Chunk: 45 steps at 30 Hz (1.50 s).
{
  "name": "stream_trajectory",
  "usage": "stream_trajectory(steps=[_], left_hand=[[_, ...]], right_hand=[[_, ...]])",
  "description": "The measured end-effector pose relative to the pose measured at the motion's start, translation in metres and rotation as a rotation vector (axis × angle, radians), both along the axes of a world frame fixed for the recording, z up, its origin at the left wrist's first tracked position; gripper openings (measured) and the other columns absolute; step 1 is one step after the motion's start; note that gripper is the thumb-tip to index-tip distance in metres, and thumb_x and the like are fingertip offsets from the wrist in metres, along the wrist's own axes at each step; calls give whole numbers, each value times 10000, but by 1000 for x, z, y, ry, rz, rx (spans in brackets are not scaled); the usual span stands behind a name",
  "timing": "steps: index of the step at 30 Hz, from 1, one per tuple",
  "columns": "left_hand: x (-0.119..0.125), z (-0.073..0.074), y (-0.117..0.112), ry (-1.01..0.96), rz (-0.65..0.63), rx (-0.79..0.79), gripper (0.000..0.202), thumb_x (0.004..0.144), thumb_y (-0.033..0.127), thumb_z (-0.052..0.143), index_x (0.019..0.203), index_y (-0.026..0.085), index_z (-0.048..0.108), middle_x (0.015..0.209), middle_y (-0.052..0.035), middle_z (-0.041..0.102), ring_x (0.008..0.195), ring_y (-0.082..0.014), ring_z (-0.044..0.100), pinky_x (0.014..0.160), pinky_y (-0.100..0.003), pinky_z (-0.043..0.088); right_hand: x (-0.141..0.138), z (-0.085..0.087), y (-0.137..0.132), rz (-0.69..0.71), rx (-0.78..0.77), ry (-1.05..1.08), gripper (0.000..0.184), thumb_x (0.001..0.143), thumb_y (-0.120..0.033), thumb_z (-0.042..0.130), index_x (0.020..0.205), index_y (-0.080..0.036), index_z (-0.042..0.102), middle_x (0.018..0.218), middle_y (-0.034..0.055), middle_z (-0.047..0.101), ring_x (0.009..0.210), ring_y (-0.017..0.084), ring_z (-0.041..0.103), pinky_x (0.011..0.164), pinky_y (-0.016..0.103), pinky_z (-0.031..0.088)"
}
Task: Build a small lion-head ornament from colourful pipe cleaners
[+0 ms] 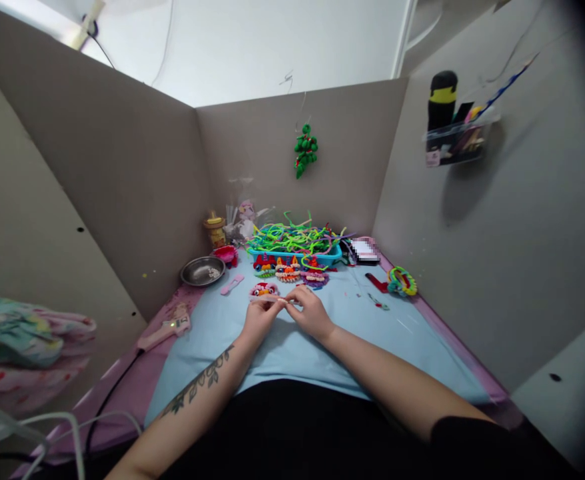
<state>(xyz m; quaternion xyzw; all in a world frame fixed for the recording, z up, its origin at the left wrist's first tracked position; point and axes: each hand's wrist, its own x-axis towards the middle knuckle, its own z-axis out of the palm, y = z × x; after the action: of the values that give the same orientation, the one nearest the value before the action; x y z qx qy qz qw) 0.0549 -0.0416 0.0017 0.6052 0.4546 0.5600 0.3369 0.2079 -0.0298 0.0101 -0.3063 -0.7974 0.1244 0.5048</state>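
Blue cloth point(212, 313): laid over the worktop, probably so that small parts can be seen against a plain ground.
Blue tray point(336, 255): set at the back, heaped with fuzzy stems point(292, 237); the stock is apparently kept within reach but outside the working area.
Metal bowl point(197, 270): placed at the left, with small pale pieces in it, presumably so that they are contained.
Left hand point(261, 317): thumb and fingers closed on the pale strip.
Right hand point(312, 313): fingertips brought together at the strip's other end, seemingly for steadiness; exact contact cannot be told.
Glue gun point(165, 331): laid at the left edge, likely for safe clearance.
Pink-and-red piece point(264, 289): rested on the cloth just beyond the left hand.
Pale strip point(267, 299): held between both hands, above the cloth.
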Motion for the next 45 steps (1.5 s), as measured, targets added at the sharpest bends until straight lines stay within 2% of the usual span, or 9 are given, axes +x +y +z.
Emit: stream_trajectory(steps=[8,14,18,22,27,36,45], left_hand=[[-1,0,-1,-20,-16,17,244,673,369,684,769,145,693,669,-44,677,636,-171,592,582,-276,449],[2,6,-4,-25,-34,-10,239,655,360,697,755,144,687,650,-36,667,609,-162,586,563,-269,439],[3,8,-5,-45,-34,-57,297,645,341,702,857,138,660,691,-30,664,612,-152,589,592,-270,447],[2,4,-3,-73,-64,-33,336,664,328,681,936,141,620,776,-42,654,658,-148,588,612,-262,443],[0,-1,0,-109,-91,67,246,742,333,602,913,157,605,894,-69,632,769,-164,579,689,-281,439],[-4,-5,3,-62,7,107,124,749,272,585,816,169,605,800,-35,612,735,-164,561,684,-277,422],[0,1,0,-132,-71,76,185,741,349,612,753,164,616,718,-22,573,686,-150,531,655,-268,407]], right_hand=[[4,2,0,76,-57,30,108,820,-254,548,885,-195,611,830,57,577,781,175,541,656,287,454],[4,-1,2,70,-83,11,126,843,-263,518,796,-196,614,764,46,581,734,168,538,653,284,439],[3,2,1,61,-97,10,141,845,-264,516,759,-192,602,740,39,574,711,163,524,636,274,419],[4,2,2,60,-100,5,175,860,-254,486,728,-191,582,718,28,547,692,158,508,635,273,401],[5,-1,5,73,-121,12,226,877,-256,449,699,-189,571,709,26,538,707,160,513,662,276,396],[6,-4,9,124,-185,-54,303,891,-241,387,651,-179,561,658,21,533,682,157,516,656,281,384],[2,-5,8,-12,-135,61,196,875,-243,424,729,-186,541,721,26,505,711,165,495,648,276,386]])
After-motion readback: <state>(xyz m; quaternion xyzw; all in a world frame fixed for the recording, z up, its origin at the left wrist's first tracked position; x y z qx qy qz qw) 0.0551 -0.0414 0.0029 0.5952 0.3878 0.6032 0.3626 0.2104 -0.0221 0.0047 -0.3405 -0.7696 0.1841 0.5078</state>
